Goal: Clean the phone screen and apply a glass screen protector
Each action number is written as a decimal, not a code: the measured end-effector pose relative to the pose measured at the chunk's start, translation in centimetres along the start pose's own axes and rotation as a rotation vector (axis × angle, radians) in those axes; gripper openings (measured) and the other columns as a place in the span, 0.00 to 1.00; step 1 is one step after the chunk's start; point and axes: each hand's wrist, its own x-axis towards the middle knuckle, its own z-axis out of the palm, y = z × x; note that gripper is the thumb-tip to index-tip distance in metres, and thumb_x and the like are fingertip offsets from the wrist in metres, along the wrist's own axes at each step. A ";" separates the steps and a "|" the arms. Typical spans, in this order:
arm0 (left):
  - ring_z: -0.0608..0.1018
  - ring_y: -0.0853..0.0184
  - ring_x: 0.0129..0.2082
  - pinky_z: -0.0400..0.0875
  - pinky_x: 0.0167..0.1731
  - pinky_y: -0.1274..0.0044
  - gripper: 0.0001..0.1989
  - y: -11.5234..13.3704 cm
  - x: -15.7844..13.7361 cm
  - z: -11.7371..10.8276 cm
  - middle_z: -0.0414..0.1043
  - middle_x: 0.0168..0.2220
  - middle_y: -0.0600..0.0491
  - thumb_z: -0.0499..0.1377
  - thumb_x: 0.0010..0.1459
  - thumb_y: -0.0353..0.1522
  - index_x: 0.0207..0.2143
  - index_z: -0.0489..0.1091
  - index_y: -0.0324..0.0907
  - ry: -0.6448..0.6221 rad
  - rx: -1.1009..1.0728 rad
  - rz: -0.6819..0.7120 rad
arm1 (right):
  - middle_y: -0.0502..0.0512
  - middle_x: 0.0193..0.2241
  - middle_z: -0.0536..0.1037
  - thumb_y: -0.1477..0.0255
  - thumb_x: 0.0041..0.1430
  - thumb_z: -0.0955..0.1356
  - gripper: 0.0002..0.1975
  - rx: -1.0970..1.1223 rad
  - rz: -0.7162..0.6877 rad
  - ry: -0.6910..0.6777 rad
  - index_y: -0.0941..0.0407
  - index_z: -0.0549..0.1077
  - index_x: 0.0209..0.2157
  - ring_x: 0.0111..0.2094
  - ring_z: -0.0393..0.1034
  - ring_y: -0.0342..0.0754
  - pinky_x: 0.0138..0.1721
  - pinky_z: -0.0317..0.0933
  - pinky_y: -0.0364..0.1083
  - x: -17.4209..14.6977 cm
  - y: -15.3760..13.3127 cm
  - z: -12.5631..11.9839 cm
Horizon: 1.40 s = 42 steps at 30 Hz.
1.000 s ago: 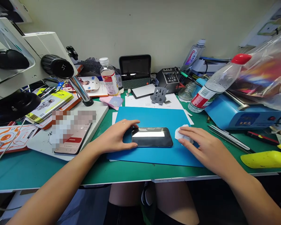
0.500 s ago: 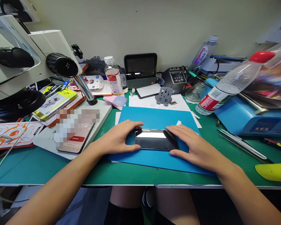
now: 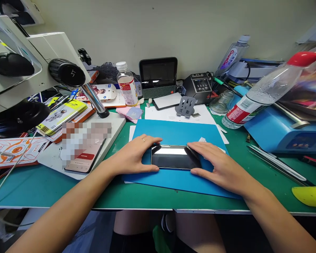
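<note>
A dark smartphone (image 3: 175, 160) lies sideways on a blue mat (image 3: 171, 131), a bright reflection running along its upper part. My left hand (image 3: 137, 154) grips the phone's left end, thumb on the near edge and fingers on the far edge. At the other end my right hand (image 3: 213, 161) holds it the same way, thumb near and fingers far. Just beyond the right fingers is a small white scrap (image 3: 202, 140) on the mat.
To the left, a microscope (image 3: 42, 66) overhangs a white base with another phone (image 3: 84, 158) on it. Bottles, including a leaning red-capped bottle (image 3: 268, 91), a grey stand (image 3: 185, 106) and a black-screened device (image 3: 158, 73) stand behind. Tweezers (image 3: 276, 164) lie at right.
The view has shifted slightly. Both hands keep their hold at the phone's ends, and the phone stays in place on the mat.
</note>
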 end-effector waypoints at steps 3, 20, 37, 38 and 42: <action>0.72 0.53 0.57 0.69 0.55 0.62 0.36 -0.1 0.0 0.2 0.70 0.58 0.45 0.67 0.58 0.44 0.64 0.57 0.46 0.005 0.010 0.010 | 0.62 0.62 0.73 0.55 0.64 0.69 0.31 0.009 -0.002 0.006 0.53 0.65 0.64 0.63 0.66 0.62 0.65 0.58 0.65 -0.1 0.0 0.0; 0.70 0.53 0.57 0.69 0.57 0.61 0.36 0.1 0.0 0.2 0.70 0.58 0.45 0.67 0.57 0.44 0.63 0.60 0.43 0.018 0.010 0.009 | 0.63 0.64 0.70 0.48 0.59 0.69 0.38 0.019 0.169 0.005 0.53 0.66 0.65 0.67 0.58 0.68 0.62 0.60 0.69 -0.5 0.5 0.2; 0.73 0.56 0.55 0.71 0.54 0.65 0.33 0.2 -0.1 -0.2 0.72 0.54 0.46 0.67 0.57 0.42 0.62 0.62 0.45 0.001 0.054 0.007 | 0.62 0.64 0.70 0.48 0.61 0.67 0.38 0.003 0.160 0.012 0.54 0.64 0.66 0.67 0.59 0.67 0.63 0.60 0.67 -0.8 0.6 0.5; 0.72 0.56 0.55 0.71 0.54 0.65 0.32 0.2 -0.1 -0.2 0.72 0.54 0.47 0.66 0.57 0.41 0.62 0.62 0.45 0.004 0.056 0.011 | 0.62 0.64 0.70 0.48 0.61 0.67 0.38 -0.001 0.155 0.019 0.54 0.64 0.66 0.67 0.59 0.67 0.63 0.60 0.67 -0.8 0.6 0.5; 0.73 0.57 0.54 0.72 0.53 0.66 0.30 0.2 -0.1 -0.1 0.73 0.53 0.47 0.67 0.56 0.40 0.59 0.63 0.45 0.031 0.061 0.027 | 0.62 0.63 0.71 0.50 0.62 0.68 0.36 -0.006 0.126 0.039 0.54 0.65 0.65 0.66 0.60 0.66 0.63 0.61 0.65 -0.9 0.4 0.4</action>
